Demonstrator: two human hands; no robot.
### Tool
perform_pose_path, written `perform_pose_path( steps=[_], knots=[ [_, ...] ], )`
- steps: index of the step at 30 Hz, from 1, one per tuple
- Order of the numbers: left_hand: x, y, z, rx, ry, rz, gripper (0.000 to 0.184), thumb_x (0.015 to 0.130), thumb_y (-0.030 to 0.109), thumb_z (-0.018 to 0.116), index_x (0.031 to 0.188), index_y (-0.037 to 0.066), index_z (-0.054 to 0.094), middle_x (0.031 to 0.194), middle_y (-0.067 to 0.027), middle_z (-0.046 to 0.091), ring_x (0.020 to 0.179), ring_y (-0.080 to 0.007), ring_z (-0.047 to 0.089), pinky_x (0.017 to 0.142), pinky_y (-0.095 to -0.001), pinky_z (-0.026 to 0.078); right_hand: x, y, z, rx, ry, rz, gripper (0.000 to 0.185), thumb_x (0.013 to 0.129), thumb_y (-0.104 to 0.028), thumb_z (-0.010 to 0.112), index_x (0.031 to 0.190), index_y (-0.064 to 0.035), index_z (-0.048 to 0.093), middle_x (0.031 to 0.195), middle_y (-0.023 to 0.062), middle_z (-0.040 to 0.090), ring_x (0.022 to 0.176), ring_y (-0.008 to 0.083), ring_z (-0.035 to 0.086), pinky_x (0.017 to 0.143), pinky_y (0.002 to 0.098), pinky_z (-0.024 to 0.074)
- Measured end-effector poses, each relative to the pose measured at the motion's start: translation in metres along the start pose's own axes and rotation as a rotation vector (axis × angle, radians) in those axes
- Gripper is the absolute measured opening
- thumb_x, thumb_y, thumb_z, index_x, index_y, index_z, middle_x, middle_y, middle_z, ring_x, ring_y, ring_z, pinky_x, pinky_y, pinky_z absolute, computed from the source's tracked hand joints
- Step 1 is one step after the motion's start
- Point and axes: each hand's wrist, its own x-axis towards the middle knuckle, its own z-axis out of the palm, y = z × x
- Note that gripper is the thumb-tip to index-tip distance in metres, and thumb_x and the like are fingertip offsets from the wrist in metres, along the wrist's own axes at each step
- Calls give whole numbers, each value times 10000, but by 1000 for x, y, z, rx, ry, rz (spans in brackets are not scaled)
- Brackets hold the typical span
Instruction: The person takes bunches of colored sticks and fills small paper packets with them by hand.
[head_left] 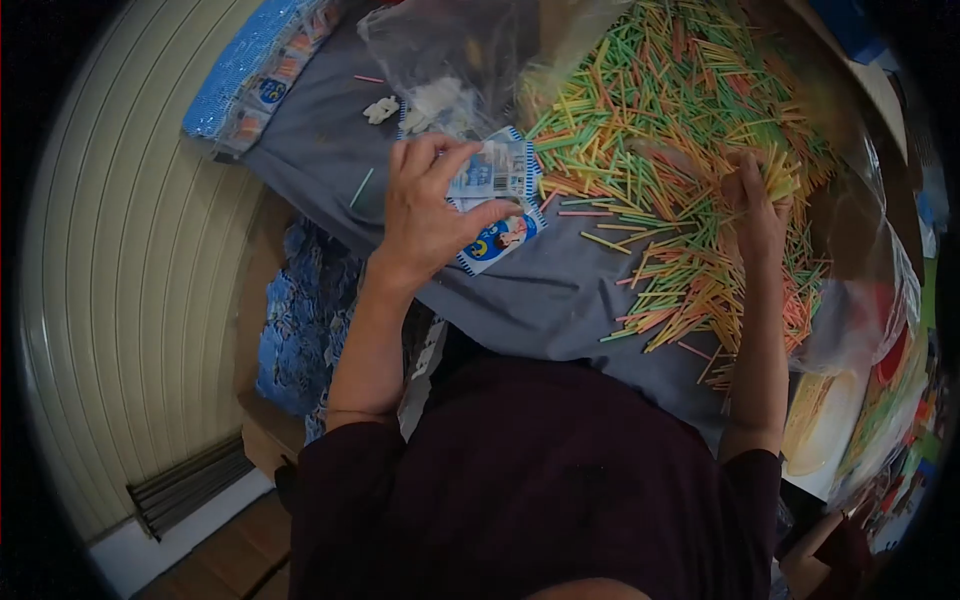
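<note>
Two small blue-and-white printed packets (500, 243) lie overlapping on the grey cloth. My left hand (425, 205) rests over them, its thumb and fingers spread apart around the upper packet. To the right is a large heap of thin coloured sticks (640, 130) in green, yellow and orange-pink. My right hand (757, 215) is in the heap, its fingers closed on a small bunch of sticks (783, 178), mostly yellow. The fingertips of that hand are partly hidden among the sticks.
Grey cloth (560, 300) covers the work surface. A clear plastic bag (450, 40) lies beyond my left hand, near a whitish lump (380, 110). At the far left is a blue pack (260, 85) of packets. Clear plastic (880, 290) borders the heap on the right.
</note>
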Motion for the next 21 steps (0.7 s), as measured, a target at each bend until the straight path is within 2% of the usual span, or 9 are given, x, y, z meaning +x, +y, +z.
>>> perform_pose_path(
  steps=[3, 4, 6, 8, 11, 15, 18, 20, 21],
  knots=[
    [-15, 0, -27, 96, -198, -223, 429, 660, 347, 871, 871, 41, 656, 910, -84, 618, 893, -303, 574, 788, -397, 476, -10, 2, 0, -89, 5, 19, 204, 1007, -211, 601, 1007, -29, 693, 692, -29, 549, 596, 66, 443, 533, 260, 341],
    [-22, -1, -26, 103, -193, -230, 429, 660, 347, 871, 871, 41, 656, 910, -84, 618, 893, -303, 574, 788, -397, 476, -13, 3, 0, -128, 18, 59, 213, 1006, -222, 604, 1006, -29, 693, 694, -27, 549, 602, 66, 449, 544, 261, 347],
    [-40, 0, -13, -27, -351, -328, 471, 656, 360, 869, 930, 46, 649, 922, -89, 618, 895, -308, 574, 793, -406, 476, -15, 9, -2, -162, 11, 94, 221, 1006, -232, 606, 1005, -29, 693, 696, -24, 549, 607, 67, 455, 554, 262, 353],
    [-50, 4, -2, 49, -249, -268, 472, 661, 300, 876, 988, 50, 645, 912, -94, 627, 882, -290, 585, 774, -398, 472, -13, 17, -5, -202, 13, 89, 229, 1006, -242, 606, 1001, -31, 694, 689, -27, 534, 612, 64, 446, 555, 263, 349],
    [-56, 8, 0, -44, -240, -404, 500, 678, 275, 865, 1061, 48, 636, 905, -98, 639, 855, -277, 592, 764, -386, 482, -13, 16, -2, -277, -56, 67, 227, 1008, -247, 604, 991, -39, 693, 674, -30, 510, 605, 65, 421, 555, 269, 345],
    [-68, 2, 2, -140, -201, -406, 429, 710, 250, 845, 1034, 43, 653, 885, -102, 643, 841, -273, 592, 754, -385, 484, -13, 19, 1, -370, -67, 58, 229, 1012, -255, 596, 986, -48, 691, 668, -33, 506, 603, 69, 410, 558, 278, 345],
    [-76, -9, 1, -228, -153, -292, 350, 725, 184, 830, 987, 20, 665, 860, -109, 637, 827, -258, 583, 730, -364, 481, -8, 22, -5, -355, -110, 54, 233, 1012, -262, 595, 989, -51, 691, 665, -35, 508, 605, 70, 413, 565, 283, 348],
    [-84, -18, -6, -408, -207, -260, 249, 741, 70, 808, 933, 0, 666, 848, -76, 625, 823, -187, 582, 728, -308, 473, -7, 25, -5, -369, -109, 37, 233, 1011, -264, 596, 987, -53, 692, 667, -34, 512, 606, 70, 416, 566, 283, 347],
    [-91, -24, -8, -411, -206, -258, 249, 741, 70, 808, 933, 0, 666, 848, -76, 625, 823, -187, 582, 728, -308, 473, -7, 25, -5, -380, -107, 21, 234, 1010, -267, 597, 984, -54, 693, 669, -33, 516, 607, 69, 418, 568, 284, 346]
  ],
)
